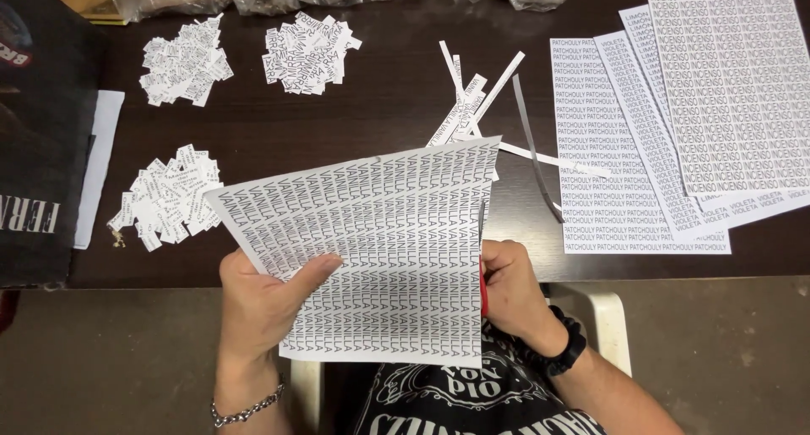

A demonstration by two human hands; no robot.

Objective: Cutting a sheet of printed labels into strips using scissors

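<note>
Paper in hand: white printed sheet covered in rows of repeated words, held up tilted over the near edge of the dark desk.
Left hand: clenched on the sheet's near left edge, thumb lying across the printed face.
Right hand: closed around red-handled scissors, mostly hidden behind the sheet's right edge.
Sheet versus hands: spans between both hands, touching each.
Cut strips: loose on the desk just beyond the sheet.
Label piles: small cut pieces, far left.
Printed stack: fanned sheets on the right, well apart from the hands.
</note>
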